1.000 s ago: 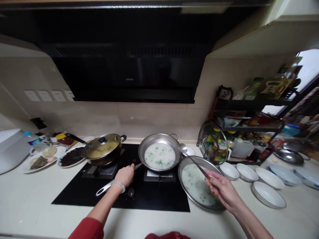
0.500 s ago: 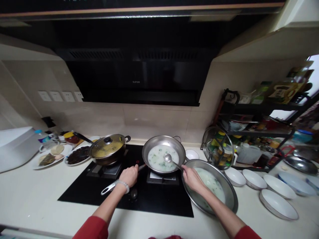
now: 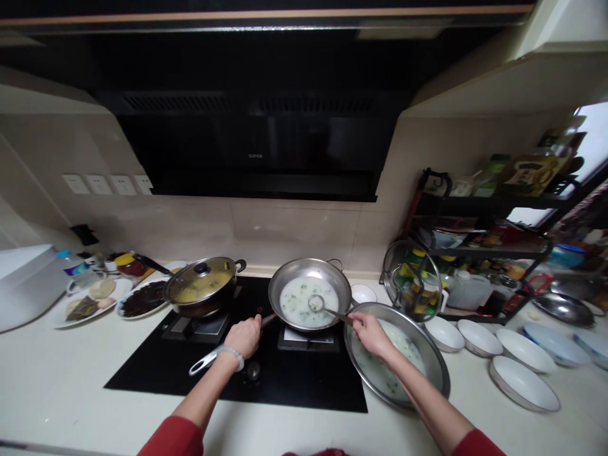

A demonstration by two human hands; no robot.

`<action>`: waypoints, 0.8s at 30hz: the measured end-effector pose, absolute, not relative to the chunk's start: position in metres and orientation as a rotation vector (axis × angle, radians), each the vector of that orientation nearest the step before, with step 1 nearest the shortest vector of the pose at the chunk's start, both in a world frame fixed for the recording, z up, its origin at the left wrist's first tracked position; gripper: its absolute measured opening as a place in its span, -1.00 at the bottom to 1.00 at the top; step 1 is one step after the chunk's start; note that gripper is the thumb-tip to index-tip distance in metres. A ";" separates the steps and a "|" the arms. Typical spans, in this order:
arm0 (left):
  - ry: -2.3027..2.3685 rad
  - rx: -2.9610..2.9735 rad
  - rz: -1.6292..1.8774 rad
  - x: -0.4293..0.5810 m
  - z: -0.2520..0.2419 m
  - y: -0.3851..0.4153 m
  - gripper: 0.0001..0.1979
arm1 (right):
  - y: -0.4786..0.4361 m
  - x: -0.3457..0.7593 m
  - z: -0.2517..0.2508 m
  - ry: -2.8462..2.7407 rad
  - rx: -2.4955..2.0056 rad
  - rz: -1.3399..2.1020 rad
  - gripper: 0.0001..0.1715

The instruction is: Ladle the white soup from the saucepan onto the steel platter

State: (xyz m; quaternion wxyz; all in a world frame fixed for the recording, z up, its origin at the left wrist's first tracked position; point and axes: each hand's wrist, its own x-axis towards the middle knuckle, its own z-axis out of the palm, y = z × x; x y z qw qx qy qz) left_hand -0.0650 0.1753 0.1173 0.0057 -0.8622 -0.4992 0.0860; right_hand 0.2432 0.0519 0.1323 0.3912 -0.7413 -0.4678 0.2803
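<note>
My left hand [image 3: 245, 335] is closed round the long handle [image 3: 205, 361] of a steel pan [image 3: 310, 292] that sits on the right burner of the black hob [image 3: 304, 380]. The pan holds pale white soup with green bits. My right hand [image 3: 370, 332] grips the handle of a metal ladle [image 3: 317, 303], whose bowl dips into the soup in the pan. Just right of the pan, partly under my right forearm, a large steel basin [image 3: 430, 354] holds more of the same soup.
A lidded pot [image 3: 202, 288] with yellow food sits on the left burner. Plates of food [image 3: 90, 301] lie at the far left. Several white bowls [image 3: 525, 380] line the counter at the right. A glass lid [image 3: 411, 282] leans against a black shelf rack [image 3: 484, 253].
My right hand has swung the ladle from over the basin leftward into the pan, and its bowl now sits lower in the soup. My left hand has stayed on the pan handle.
</note>
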 end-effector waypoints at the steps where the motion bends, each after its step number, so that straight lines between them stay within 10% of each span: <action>1: -1.563 -2.701 0.270 -0.065 0.117 0.175 -0.64 | 0.051 0.243 0.134 -1.146 -1.872 0.733 -0.59; 24: -1.531 -2.689 0.273 -0.067 0.108 0.181 -0.62 | 0.030 0.243 0.163 -0.821 -1.793 0.973 -0.74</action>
